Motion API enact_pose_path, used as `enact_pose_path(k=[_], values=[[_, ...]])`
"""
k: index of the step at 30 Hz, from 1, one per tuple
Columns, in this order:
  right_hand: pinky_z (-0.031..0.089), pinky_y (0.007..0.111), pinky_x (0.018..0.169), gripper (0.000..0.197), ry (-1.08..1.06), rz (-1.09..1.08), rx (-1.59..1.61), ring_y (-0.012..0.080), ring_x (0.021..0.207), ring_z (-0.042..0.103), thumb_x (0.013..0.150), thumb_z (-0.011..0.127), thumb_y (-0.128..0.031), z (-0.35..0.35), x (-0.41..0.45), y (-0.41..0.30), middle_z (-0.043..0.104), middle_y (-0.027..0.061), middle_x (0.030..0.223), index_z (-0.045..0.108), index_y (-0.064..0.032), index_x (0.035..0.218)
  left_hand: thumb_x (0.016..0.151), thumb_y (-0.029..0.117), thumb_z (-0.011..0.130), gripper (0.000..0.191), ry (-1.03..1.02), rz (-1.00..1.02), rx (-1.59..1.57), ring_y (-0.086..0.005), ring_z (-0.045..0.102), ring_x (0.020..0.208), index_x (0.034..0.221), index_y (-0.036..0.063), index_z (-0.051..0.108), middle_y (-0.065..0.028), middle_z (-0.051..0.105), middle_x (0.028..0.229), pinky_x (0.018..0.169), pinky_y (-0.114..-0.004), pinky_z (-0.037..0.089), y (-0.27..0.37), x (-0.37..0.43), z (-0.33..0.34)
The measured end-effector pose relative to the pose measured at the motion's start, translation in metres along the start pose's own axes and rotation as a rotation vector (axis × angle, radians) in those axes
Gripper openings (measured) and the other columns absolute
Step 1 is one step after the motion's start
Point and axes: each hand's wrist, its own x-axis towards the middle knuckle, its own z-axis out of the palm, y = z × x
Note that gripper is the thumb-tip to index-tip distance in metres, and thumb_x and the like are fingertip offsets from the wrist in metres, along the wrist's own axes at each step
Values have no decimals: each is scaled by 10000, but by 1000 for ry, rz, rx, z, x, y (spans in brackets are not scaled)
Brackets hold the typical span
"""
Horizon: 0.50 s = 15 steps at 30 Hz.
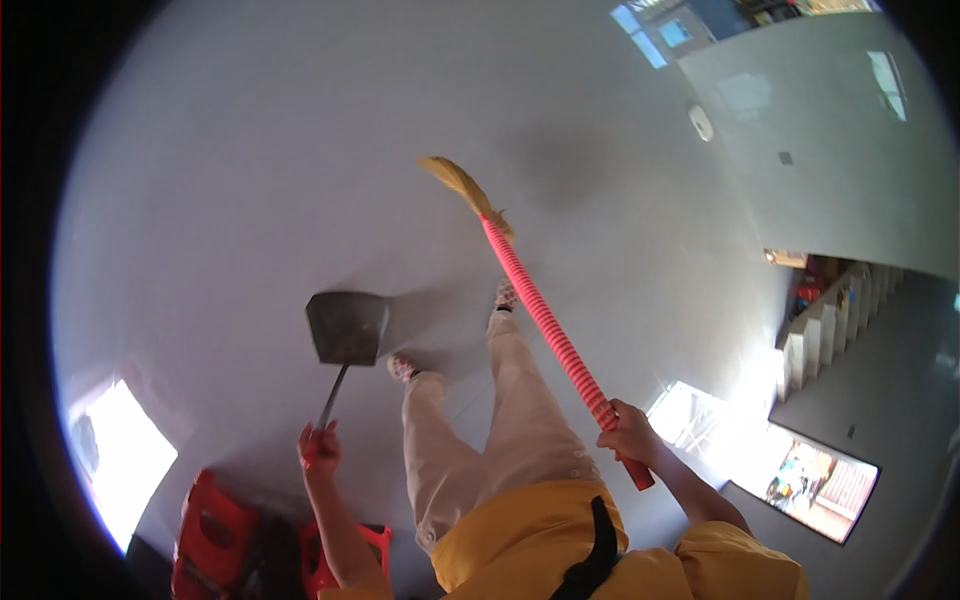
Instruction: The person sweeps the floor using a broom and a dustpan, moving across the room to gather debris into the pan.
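My right hand (631, 433) grips the upper end of a broom handle (551, 327) wrapped in pink and red stripes. The handle slants up and left across the view to a curved head of straw-coloured bristles (461, 184). Whether the bristles touch the floor, I cannot tell. On the other side, my left hand (320, 445) is closed around the handle end of a long-handled dustpan. Its dark, wide pan (348, 328) lies in front of my left shoe, facing away from me. I make out nothing inside the pan.
Smooth grey floor (262, 187) spreads ahead. Red plastic chairs (210, 536) stand close by at the lower left. A white staircase (825, 322) rises at the right, near a grey wall (847, 120). Bright openings (124, 454) show at the left and right.
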Motion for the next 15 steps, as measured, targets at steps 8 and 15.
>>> enact_pose_path(k=[8,15], values=[[448,289,389,305,244,132,189,169,427,518,563,609,-64,-118,79,55,524,83,597,471,10,825,764,446,462,530,302,167,-89,-185,577,671,994,-30,490,-116,581,846,555,-262,473,-70,-4,-25],[437,293,335,217,486,229,411,178,393,484,546,602,-62,-279,233,148,481,78,541,487,9,716,760,506,442,472,611,123,89,-202,527,552,828,50,542,-70,556,651,474,-276,449,-200,53,10]])
